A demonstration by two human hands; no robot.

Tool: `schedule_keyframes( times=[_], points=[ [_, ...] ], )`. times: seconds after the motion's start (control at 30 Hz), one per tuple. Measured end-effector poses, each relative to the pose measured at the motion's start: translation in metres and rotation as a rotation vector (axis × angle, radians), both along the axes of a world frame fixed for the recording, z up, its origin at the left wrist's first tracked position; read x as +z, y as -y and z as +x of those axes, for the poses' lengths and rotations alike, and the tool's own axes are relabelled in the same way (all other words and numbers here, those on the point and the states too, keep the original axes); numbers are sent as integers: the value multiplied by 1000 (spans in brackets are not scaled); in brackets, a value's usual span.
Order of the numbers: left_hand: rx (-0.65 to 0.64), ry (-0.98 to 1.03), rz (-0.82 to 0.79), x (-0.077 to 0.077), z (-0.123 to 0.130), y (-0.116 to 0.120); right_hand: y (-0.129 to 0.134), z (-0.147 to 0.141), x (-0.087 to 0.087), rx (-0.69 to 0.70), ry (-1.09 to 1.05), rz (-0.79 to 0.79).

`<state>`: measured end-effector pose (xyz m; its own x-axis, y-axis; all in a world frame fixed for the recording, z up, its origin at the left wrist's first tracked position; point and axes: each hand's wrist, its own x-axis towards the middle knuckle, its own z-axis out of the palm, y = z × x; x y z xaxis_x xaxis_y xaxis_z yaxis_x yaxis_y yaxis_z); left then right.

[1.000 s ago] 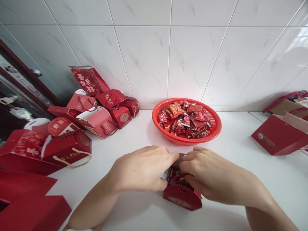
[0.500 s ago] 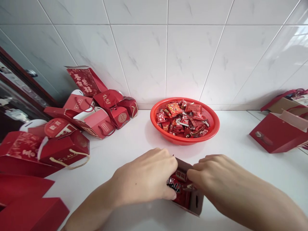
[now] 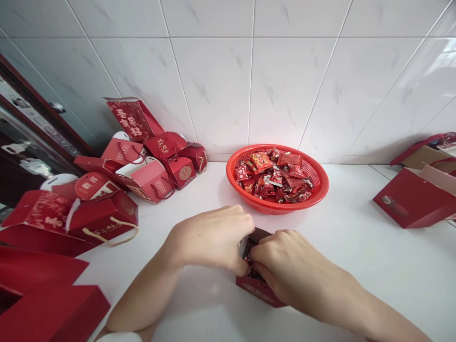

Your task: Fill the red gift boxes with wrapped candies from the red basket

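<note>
A small red gift box (image 3: 260,290) with an open top stands on the white counter right in front of me. My left hand (image 3: 213,240) is closed on its left rim, thumb toward me and fingers over the far side. The back of my right hand (image 3: 285,261) covers most of the opening. Its fingers are bent down inside the box among dark wrapped sweets, their tips hidden, so what they pinch cannot be made out. Beyond both hands a red plastic basket (image 3: 278,207) holds many red-wrapped candies (image 3: 274,178).
Several red gift boxes (image 3: 149,178), some with cord handles, crowd the left side. A large red box (image 3: 57,313) sits at the near left. More boxes (image 3: 409,199) stand at the right. White tiles (image 3: 285,90) wall off the back; keys (image 3: 35,166) hang at the left.
My right hand has moved left and gone down into the box, covering the sweets seen there before. The box has turned more upright and shifted left, with my left hand still on it.
</note>
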<state>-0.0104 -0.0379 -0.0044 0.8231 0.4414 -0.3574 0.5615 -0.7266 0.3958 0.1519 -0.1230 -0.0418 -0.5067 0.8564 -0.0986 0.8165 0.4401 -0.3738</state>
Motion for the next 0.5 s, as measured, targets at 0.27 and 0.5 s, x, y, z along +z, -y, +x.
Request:
schedule_keyframes(
  times=[0.27, 0.5],
  points=[
    [18, -25, -2, -1, -1, -6, -6, 0, -8, -66, -130, 52],
    [15, -60, 23, 5, 3, -3, -8, 10, -6, -35, 40, 39]
  ],
)
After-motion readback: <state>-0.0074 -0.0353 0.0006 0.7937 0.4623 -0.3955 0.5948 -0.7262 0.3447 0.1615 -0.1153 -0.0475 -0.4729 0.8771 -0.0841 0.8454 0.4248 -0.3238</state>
